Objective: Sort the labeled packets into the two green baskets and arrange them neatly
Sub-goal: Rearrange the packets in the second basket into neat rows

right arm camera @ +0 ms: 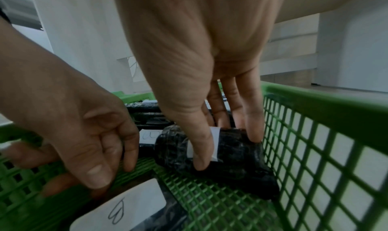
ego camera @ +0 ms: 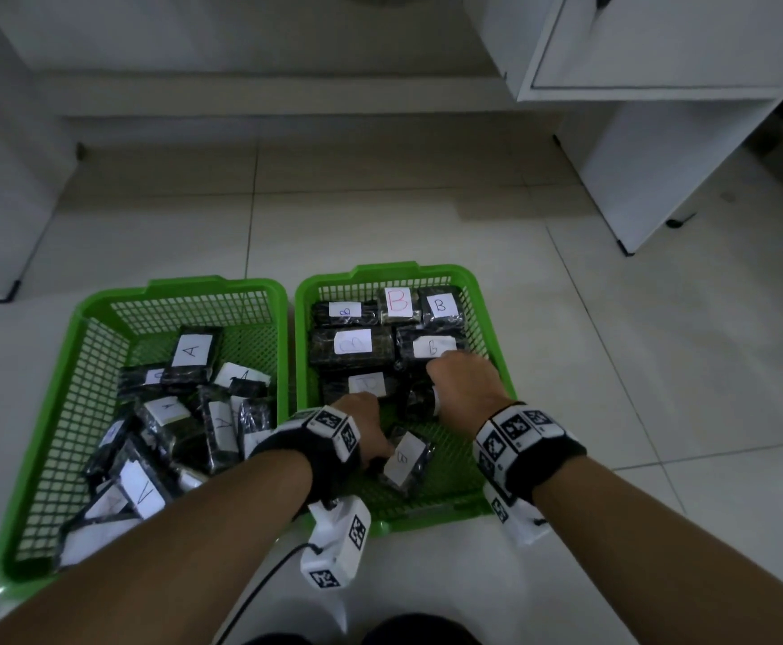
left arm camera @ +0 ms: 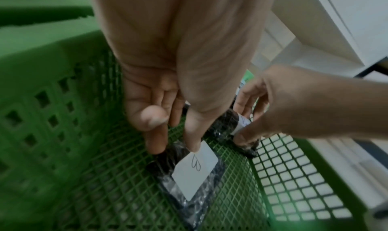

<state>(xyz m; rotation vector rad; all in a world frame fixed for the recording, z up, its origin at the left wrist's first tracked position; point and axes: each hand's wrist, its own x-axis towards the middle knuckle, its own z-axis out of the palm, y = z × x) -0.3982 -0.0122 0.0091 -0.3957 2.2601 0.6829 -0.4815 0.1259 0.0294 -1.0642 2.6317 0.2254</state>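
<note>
both in the right green basket [ego camera: 482, 290] – left hand [ego camera: 366, 425] pinching a loose b packet [ego camera: 405, 458], right hand [ego camera: 466, 379] gripping another packet [right arm camera: 237, 153] against the side wall; left green basket [ego camera: 100, 318] of a packets [ego camera: 191, 358] alongside, white cabinet [ego camera: 659, 132] behind.

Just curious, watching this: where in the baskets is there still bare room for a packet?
Right basket: bare mesh at its near end, around the loose B packet; its far rows are packed. Left basket: a bare far strip; the rest is a jumbled pile.
</note>
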